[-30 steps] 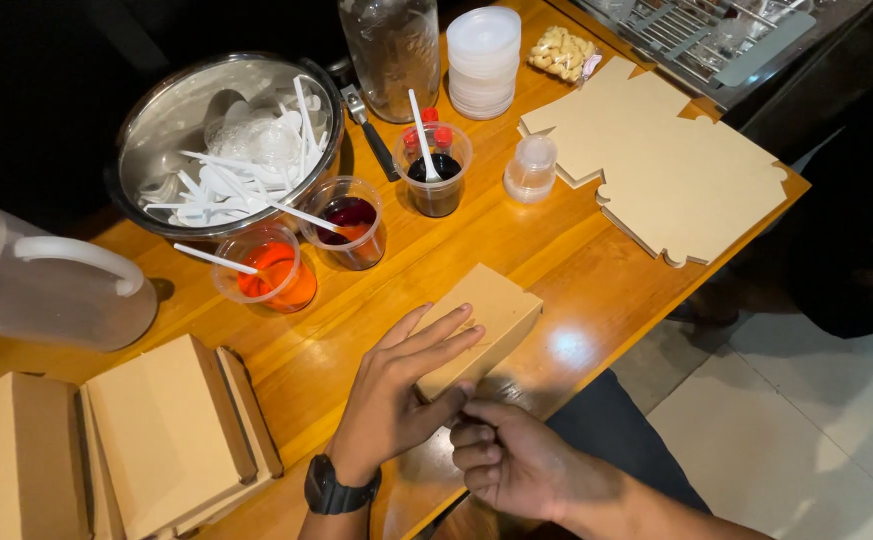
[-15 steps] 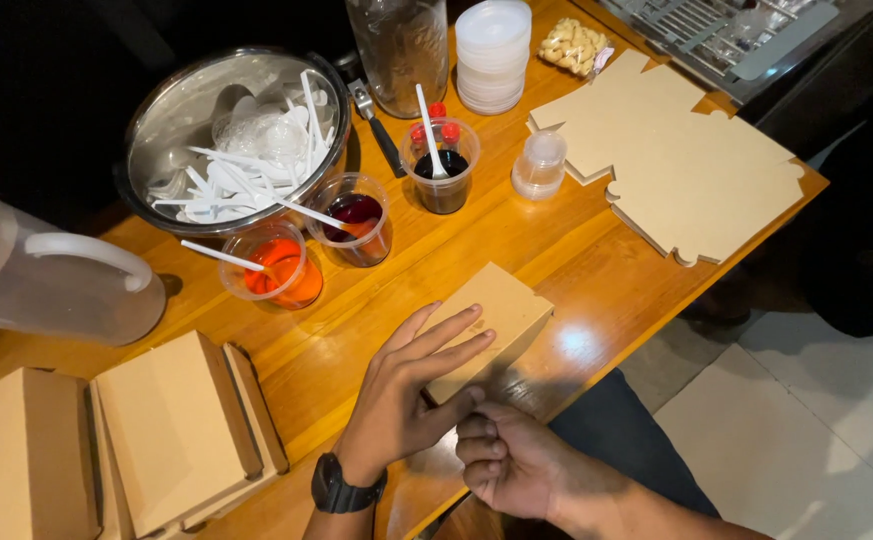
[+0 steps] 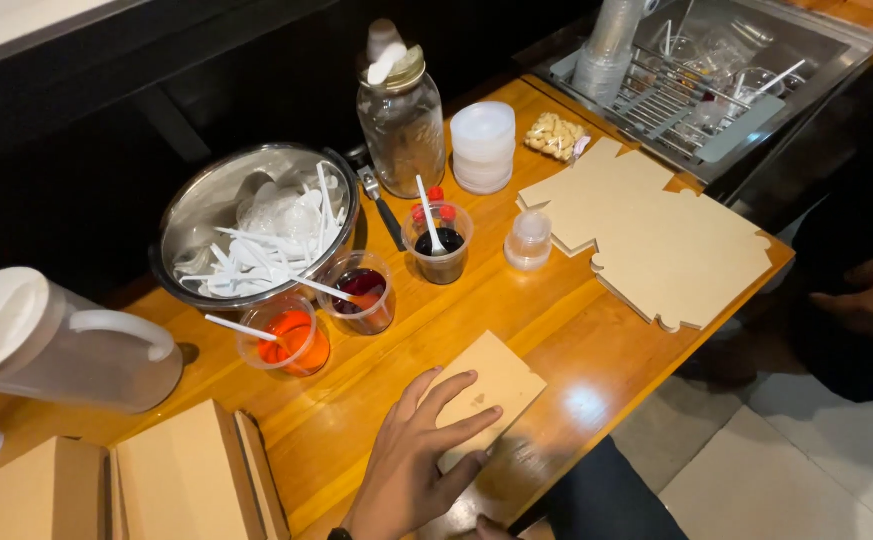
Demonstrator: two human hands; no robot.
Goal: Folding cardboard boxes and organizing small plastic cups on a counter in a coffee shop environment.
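My left hand (image 3: 418,457) lies flat, fingers spread, on a folded brown cardboard box (image 3: 488,392) near the front edge of the wooden table (image 3: 576,330). Only a sliver of my right hand (image 3: 483,527) shows at the bottom edge of the view, just below the box; whether it holds anything cannot be seen. Behind the box stand three clear plastic cups with spoons: one with orange-red sauce (image 3: 284,336), one with dark red sauce (image 3: 363,292) and one with dark sauce (image 3: 439,245).
A steel bowl (image 3: 256,225) holds white plastic spoons. A glass jar (image 3: 401,115), stacked white lids (image 3: 483,147), a small lidded cup (image 3: 530,240), flat cardboard blanks (image 3: 646,235), a white jug (image 3: 51,345), folded boxes (image 3: 186,480). Another person's hand (image 3: 871,295) at right.
The view has tilted up, so my hands sit lower in the picture. My right hand has dropped almost out of sight. My left hand stays flat on the box.
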